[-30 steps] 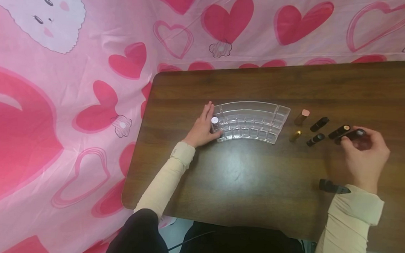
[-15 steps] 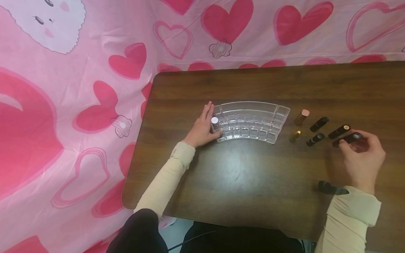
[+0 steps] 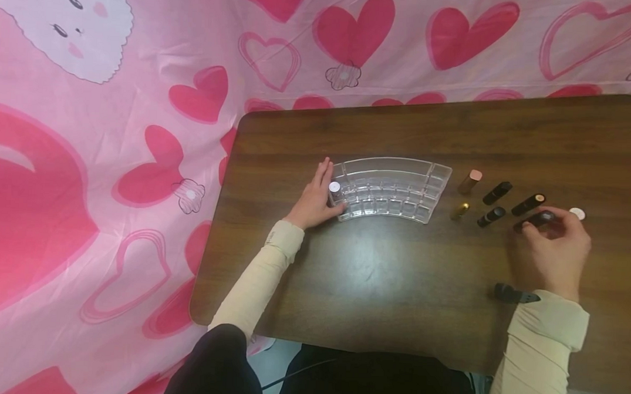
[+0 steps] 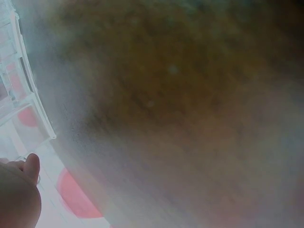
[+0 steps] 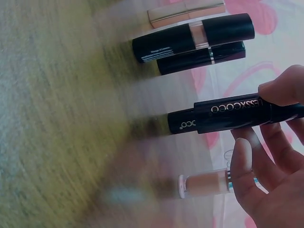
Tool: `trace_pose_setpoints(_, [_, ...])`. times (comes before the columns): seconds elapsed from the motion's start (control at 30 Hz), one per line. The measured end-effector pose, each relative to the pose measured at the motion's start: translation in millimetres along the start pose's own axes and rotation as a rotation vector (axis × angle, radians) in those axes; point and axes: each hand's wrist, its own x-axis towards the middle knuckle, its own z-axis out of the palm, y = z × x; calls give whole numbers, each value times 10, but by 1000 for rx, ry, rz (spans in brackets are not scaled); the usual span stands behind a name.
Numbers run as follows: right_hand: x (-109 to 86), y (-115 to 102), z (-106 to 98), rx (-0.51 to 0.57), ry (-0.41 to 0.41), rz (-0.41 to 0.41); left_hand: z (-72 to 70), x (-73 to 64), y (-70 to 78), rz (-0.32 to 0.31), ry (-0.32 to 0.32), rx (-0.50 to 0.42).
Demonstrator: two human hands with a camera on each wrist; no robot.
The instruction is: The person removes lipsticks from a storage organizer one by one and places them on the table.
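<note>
My right hand pinches a black lipstick tube with pale lettering between thumb and fingers. A narrower lettered section shows at the tube's lower end, close over the table. My left hand rests against the left end of a clear, curved organizer, fingers straight along its side and thumb at its front edge. One white-topped tube stands in the organizer's left end, beside that hand. Just beyond my right fingers stands a peach tube with a white top.
Several lipsticks stand between the organizer and my right hand: a rose-gold one, a small gold one, and black ones. The wooden table meets a pink heart-patterned cloth at its back and left.
My right hand has moved a little left and toward me with the black lipstick tube, uncovering the white-topped tube behind it. My left hand and the organizer have stayed put.
</note>
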Motion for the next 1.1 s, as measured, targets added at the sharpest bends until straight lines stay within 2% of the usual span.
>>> trace_pose_setpoints(0.2, [12, 30, 3, -22, -39, 62, -6, 5, 3, 6, -3, 4])
trace_pose_setpoints(0.8, [11, 146, 32, -84, -64, 59, 0, 6, 7, -16, -1, -2])
trace_pose_setpoints(1.03, [13, 150, 21, -87, -106, 115, 3, 1, 2, -16, 2, -2])
trace_pose_setpoints(1.1, [11, 152, 25, -101, -105, 108, 2, 1, 5, -17, 3, -1])
